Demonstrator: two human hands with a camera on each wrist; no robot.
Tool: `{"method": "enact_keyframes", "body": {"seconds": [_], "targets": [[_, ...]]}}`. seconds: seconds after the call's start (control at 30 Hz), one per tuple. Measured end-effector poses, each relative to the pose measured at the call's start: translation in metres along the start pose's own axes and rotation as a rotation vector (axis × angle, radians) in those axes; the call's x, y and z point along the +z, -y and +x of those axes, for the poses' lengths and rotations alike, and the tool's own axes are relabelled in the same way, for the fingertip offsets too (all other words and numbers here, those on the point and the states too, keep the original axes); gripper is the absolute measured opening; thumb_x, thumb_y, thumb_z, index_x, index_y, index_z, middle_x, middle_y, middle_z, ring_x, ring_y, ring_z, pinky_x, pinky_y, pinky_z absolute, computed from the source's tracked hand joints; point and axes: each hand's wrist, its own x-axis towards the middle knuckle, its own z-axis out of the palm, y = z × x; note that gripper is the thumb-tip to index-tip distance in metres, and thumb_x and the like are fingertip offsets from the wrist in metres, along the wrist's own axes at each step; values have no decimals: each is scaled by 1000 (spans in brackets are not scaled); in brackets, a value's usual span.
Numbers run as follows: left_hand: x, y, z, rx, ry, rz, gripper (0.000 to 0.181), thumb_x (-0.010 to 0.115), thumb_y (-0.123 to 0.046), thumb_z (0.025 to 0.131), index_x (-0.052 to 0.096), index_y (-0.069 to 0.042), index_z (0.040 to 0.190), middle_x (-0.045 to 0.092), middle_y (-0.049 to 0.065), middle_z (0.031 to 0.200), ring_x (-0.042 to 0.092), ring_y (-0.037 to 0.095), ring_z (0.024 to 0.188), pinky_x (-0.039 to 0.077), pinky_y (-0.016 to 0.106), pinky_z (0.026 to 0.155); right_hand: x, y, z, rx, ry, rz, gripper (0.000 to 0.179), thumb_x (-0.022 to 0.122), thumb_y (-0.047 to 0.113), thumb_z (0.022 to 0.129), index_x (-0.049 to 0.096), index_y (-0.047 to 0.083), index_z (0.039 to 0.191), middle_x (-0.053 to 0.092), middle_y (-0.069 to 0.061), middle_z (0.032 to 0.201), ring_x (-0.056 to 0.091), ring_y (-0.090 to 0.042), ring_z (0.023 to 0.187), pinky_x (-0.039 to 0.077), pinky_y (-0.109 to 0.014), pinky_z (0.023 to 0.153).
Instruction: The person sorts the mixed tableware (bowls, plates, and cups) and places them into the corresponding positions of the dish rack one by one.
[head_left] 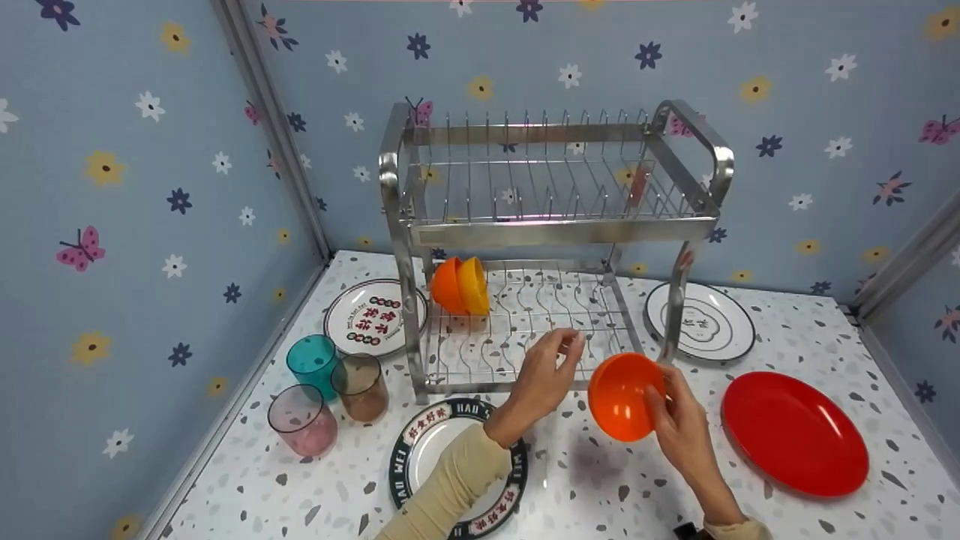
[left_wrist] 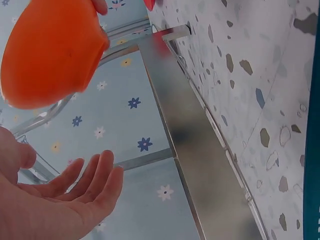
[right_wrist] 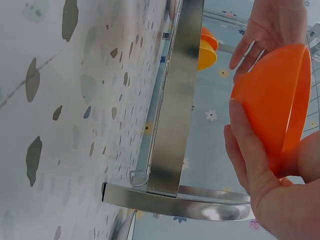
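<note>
Pinching orange bowl (head_left: 621, 394) by one side in right fingers (right_wrist: 247, 141), near left fingers (left_wrist: 103, 172), loosely bent and empty. Risking slippage from one-sided hold, or collision with dish rack (head_left: 562, 232) beyond fingers from overreaching forward.

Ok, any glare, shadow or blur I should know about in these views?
Head view: small highlights on the orange bowl and red plate, a faint shadow on the table below the bowl; left wrist: the bowl looks soft-edged, with blurry reflections on the steel rack; right wrist: a bright glint on the rack's curved bar.
</note>
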Motion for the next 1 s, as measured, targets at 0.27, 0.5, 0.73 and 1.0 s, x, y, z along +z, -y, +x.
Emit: {"method": "enact_keyframes", "body": {"seconds": [0.27, 0.5, 0.73, 1.0], "targets": [[7, -4, -8, 20, 47, -55, 42, 36, -33, 114, 64, -3, 124, 65, 8, 111, 62, 20, 106, 53, 33, 93, 4, 3, 2, -32, 25, 76, 27, 59, -5, 101, 58, -5, 128, 68, -19, 121, 69, -16, 105, 53, -18, 88], [11, -9, -12, -46, 146, -147, 52, 28, -39, 114, 63, -6, 134, 67, 7, 118, 62, 17, 110, 54, 30, 92, 9, 5, 6, -65, 19, 53, 32, 61, -8, 99, 60, -4, 130, 69, -19, 121, 68, -12, 106, 52, -16, 88], [12, -13, -16, -65, 246, -264, 58, 20, -49, 113, 63, -18, 138, 68, -1, 124, 64, 10, 109, 56, 27, 86, 13, 6, 10, -75, -19, 20, 35, 63, -10, 97, 63, -4, 131, 69, -17, 121, 67, -9, 104, 50, -14, 88], [16, -15, -16, -50, 291, -378, 49, 43, -53, 107, 51, -21, 144, 64, 1, 128, 67, 11, 106, 59, 29, 82, 17, 46, 13, -133, -96, -25, 34, 61, -21, 91, 62, -14, 124, 68, -26, 115, 63, 2, 104, 49, -15, 90]]}}
